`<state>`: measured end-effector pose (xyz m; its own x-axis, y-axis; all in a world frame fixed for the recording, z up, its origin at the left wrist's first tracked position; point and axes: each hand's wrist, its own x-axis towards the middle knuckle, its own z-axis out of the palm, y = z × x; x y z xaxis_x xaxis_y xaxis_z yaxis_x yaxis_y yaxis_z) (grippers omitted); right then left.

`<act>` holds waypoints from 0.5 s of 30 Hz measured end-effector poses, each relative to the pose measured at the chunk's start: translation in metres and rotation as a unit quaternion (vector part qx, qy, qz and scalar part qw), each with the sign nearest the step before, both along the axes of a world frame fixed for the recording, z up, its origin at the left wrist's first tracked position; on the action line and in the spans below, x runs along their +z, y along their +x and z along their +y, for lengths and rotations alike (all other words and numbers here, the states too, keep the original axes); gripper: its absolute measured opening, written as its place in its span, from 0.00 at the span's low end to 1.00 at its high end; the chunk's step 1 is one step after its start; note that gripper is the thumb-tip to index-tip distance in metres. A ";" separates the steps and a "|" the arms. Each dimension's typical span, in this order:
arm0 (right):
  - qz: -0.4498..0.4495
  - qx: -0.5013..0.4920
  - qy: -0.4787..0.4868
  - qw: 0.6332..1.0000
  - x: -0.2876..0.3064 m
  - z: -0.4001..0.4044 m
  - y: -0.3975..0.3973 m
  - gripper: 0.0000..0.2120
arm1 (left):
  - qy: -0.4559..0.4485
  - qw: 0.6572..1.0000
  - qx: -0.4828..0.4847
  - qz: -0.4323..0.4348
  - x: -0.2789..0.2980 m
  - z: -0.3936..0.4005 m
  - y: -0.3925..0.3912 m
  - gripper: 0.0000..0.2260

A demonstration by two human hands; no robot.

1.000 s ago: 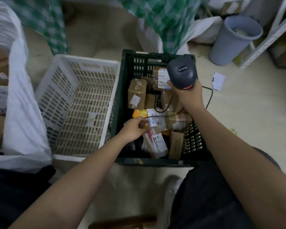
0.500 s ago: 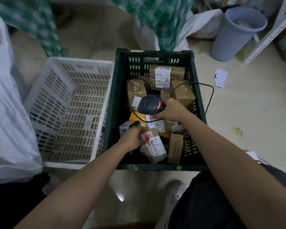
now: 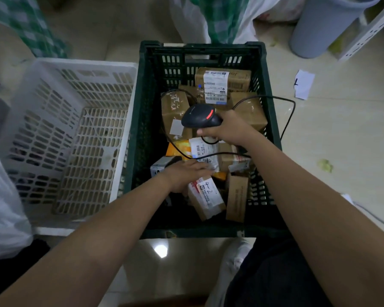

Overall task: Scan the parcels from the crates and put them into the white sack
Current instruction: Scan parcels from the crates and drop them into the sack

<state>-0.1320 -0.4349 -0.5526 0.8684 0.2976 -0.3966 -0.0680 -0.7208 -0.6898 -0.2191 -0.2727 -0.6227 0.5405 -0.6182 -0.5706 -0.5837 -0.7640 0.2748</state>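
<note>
Pale floor tiles (image 3: 319, 134) carry a green crate (image 3: 146, 134) of parcels (image 3: 248, 111) beside a white crate (image 3: 60, 138). A black scanner (image 3: 200, 116) is gripped by the right hand (image 3: 228, 127) above the parcels. The left hand (image 3: 184, 173) is laid on a parcel with fingers straight, its grip open. The white sack (image 3: 2, 216) is seen at the left edge.

A grey bin (image 3: 319, 25) stands beyond a paper scrap (image 3: 304, 84), beside what looks like green checked cloth (image 3: 222, 16).
</note>
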 end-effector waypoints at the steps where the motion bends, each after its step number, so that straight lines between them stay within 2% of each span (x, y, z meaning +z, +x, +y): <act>1: 0.003 -0.010 0.007 1.000 0.000 -0.001 0.001 0.26 | -0.009 1.000 0.002 -0.003 0.002 0.001 0.003 0.44; 4: -0.002 -0.028 0.030 0.999 0.010 -0.001 -0.001 0.22 | -0.073 0.996 0.046 -0.025 0.016 0.009 0.010 0.44; 8: -0.022 -0.084 0.077 0.993 0.033 -0.002 -0.007 0.17 | -0.170 0.973 0.155 -0.028 0.046 0.026 0.004 0.41; 12: -0.033 -0.140 0.151 0.978 0.057 0.004 -0.019 0.13 | -0.221 0.943 0.248 -0.029 0.085 0.056 -0.010 0.43; 15: -0.023 -0.161 0.192 0.968 0.070 0.019 -0.030 0.11 | -0.242 0.924 0.286 -0.076 0.112 0.088 -0.026 0.43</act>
